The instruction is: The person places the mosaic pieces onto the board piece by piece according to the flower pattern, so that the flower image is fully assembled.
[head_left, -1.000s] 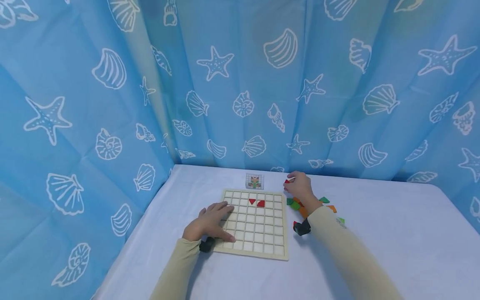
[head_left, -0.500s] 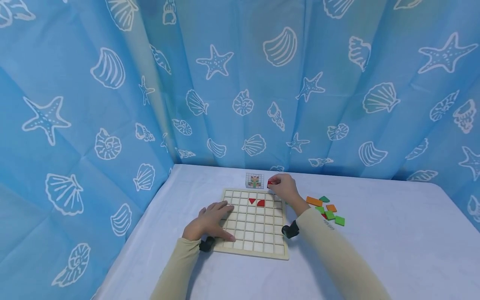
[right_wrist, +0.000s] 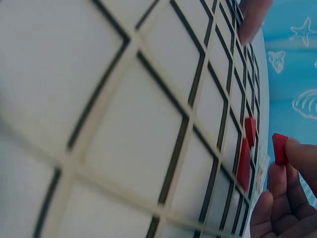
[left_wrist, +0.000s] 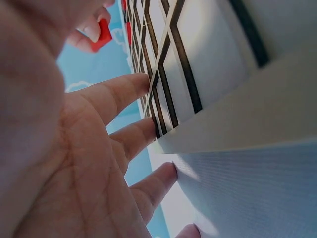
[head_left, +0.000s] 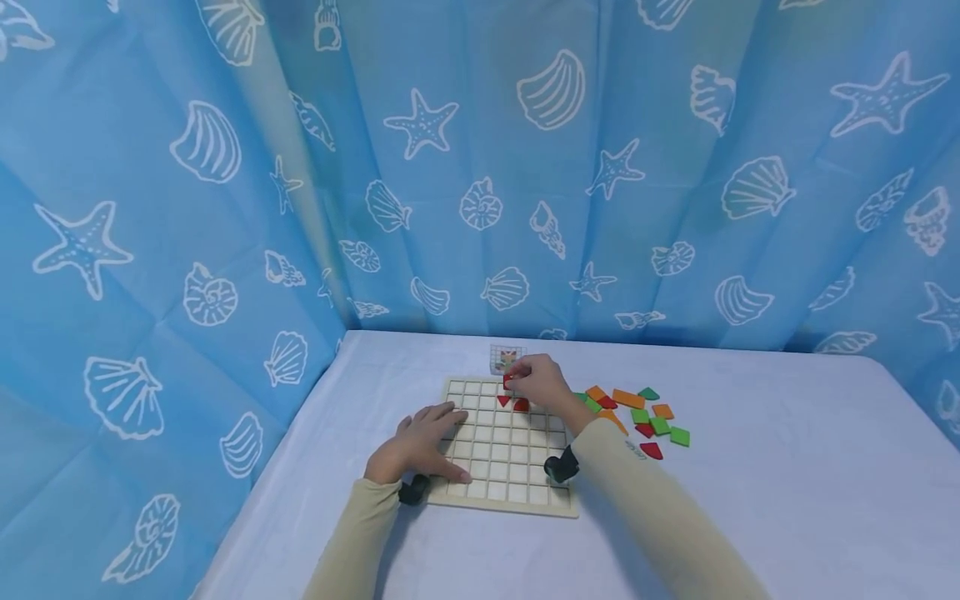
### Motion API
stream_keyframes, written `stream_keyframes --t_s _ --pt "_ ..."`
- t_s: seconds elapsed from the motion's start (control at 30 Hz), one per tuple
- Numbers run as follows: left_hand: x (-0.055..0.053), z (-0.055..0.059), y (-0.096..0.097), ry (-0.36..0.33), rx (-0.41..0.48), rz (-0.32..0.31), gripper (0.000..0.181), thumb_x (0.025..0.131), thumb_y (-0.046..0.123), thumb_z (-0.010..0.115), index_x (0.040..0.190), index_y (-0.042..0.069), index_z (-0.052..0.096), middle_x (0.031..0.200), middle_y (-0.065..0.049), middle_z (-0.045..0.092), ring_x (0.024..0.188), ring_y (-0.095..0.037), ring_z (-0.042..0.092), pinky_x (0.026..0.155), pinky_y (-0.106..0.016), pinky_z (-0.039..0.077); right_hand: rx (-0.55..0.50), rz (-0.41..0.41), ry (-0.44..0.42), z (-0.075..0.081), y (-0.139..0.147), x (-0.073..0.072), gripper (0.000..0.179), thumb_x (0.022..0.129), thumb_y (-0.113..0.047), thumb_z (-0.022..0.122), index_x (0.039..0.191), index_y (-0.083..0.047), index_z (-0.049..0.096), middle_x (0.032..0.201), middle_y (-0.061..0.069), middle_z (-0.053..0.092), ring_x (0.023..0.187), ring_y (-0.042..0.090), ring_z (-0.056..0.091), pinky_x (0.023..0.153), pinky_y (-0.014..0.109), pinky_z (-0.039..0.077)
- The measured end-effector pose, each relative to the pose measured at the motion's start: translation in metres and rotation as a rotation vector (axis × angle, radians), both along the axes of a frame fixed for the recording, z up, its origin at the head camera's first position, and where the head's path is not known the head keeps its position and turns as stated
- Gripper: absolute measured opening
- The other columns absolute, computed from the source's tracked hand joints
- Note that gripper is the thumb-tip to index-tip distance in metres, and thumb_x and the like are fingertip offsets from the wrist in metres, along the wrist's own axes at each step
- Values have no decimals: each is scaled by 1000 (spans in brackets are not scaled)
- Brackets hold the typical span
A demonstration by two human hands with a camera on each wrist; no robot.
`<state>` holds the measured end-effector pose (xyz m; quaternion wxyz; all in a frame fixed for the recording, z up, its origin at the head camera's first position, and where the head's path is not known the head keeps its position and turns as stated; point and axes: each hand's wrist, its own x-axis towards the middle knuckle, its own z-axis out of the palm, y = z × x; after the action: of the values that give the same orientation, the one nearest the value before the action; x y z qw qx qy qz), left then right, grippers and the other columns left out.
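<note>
A pale wooden grid board [head_left: 498, 450] with square cells lies on the white table. My left hand [head_left: 422, 442] rests spread over its left side, fingers straight, some fingertips on the board in the left wrist view. Between thumb and fingers my right hand [head_left: 542, 385] pinches a small red tile [right_wrist: 280, 148], above the board's far edge. Two red tiles sit in cells close by: a triangular tile [head_left: 503, 401] and, to its right, a tile with a curved side [head_left: 521, 406].
Right of the board lie several loose tiles, among them an orange rectangle [head_left: 628, 399], a green square [head_left: 679, 437] and a red tile [head_left: 651, 451]. A small pattern card [head_left: 507, 357] lies beyond the board, partly behind the right hand. A blue shell-print curtain [head_left: 480, 167] hangs behind the table.
My right hand has carried the red tile leftward from the loose tiles to above the board's far edge. The left hand has stayed in place.
</note>
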<state>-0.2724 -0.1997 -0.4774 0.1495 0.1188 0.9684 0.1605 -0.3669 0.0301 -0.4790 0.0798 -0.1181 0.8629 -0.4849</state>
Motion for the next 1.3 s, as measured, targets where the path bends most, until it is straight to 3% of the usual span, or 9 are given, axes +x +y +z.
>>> stream_keyframes --t_s 0.23,0.47,0.63,1.07,1.3 --pt "-3 1 3 6 -6 -13 102 67 61 83 151 24 39 161 -7 29 149 -31 23 116 -66 19 32 19 5 1 -11 2 16 91 -11 69 106 -5 73 100 9 70 89 18 62 74 31 52" --pt "-3 2 4 -2 -6 -10 102 67 60 84 151 23 39 161 -8 29 150 -30 23 115 -66 19 45 42 9 3 -23 7 14 91 -9 69 102 -4 73 91 8 69 74 17 62 63 29 53" --pt "-3 1 3 1 1 -11 102 67 59 84 151 21 40 161 -9 30 149 -32 24 115 -67 18 97 23 45 1 -32 7 11 88 -10 70 98 -6 74 90 5 70 82 17 61 72 31 51" --pt "-4 0 2 -4 -6 0 103 67 61 84 152 23 38 162 -6 28 150 -31 22 117 -66 16 254 31 128 -8 -40 7 6 88 -15 72 83 -11 71 85 3 68 79 18 61 74 36 52" --pt "-1 2 0 0 -7 0 103 67 60 84 151 22 39 161 -7 29 150 -31 23 116 -66 17 262 62 147 -9 -41 7 3 84 -11 71 85 -8 73 88 2 66 78 16 59 71 33 51"
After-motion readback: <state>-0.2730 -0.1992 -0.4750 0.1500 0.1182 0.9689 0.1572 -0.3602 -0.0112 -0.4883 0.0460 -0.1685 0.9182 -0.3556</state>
